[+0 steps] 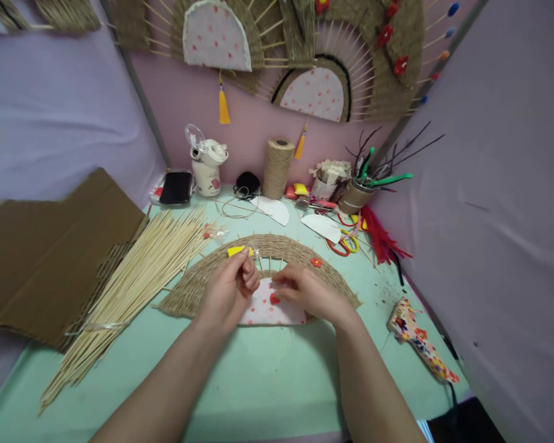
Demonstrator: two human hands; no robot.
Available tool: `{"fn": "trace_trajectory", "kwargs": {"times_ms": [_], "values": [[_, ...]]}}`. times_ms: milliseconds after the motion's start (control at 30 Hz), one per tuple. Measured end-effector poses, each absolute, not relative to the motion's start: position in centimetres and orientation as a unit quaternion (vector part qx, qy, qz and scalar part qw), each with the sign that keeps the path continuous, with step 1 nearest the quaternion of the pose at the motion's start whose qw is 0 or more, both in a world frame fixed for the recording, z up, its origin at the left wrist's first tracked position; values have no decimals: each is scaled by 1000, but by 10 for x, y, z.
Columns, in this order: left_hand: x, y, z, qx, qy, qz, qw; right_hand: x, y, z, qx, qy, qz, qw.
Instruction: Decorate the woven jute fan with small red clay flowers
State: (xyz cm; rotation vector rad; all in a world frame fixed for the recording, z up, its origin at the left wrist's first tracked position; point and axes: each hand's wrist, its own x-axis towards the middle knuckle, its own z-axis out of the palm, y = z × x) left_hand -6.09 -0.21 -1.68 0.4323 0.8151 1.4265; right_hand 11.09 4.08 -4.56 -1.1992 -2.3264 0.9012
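Observation:
A woven twine fan (184, 295) on thin sticks lies on the table, its arch pointing away from me. At its centre is a white half-round panel with red dots (258, 315). My left hand (228, 289) is over the panel's left side, fingers curled and thumb pressed to them. A yellow packet (235, 251) shows just behind that thumb; whether it is gripped I cannot tell. Over the panel's right side my right hand (305, 289) is pinched, its fingertips hidden. Below those fingers is a small red piece (274, 299). A red flower (316, 262) sits on the weave.
Bundled thin sticks (138, 271) and cardboard (55, 252) lie left. A twine spool (277, 169), a white glue-pot-like container (207, 169) and a can of tools (355, 195) stand behind. Scissors (339, 247) are at back right. A flower-patterned glue gun (420, 341) lies right.

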Motion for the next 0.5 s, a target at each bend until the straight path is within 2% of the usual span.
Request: {"fn": "trace_trajectory", "kwargs": {"times_ms": [100, 200, 300, 400, 500], "values": [[-66, -9, 1, 318, 430, 578, 616, 112, 33, -44, -416, -845, 314, 117], [-72, -4, 3, 454, 493, 507, 542, 110, 30, -44, -419, -848, 305, 112], [-75, 8, -15, 483, 519, 479, 518, 109, 29, -42, -408, -855, 302, 109], [-72, 14, -37, 474, 525, 472, 526, 110, 30, -39, -389, -846, 339, 131], [-69, 10, -49, 458, 512, 482, 544, 110, 30, -37, -396, -811, 382, 198]]}}
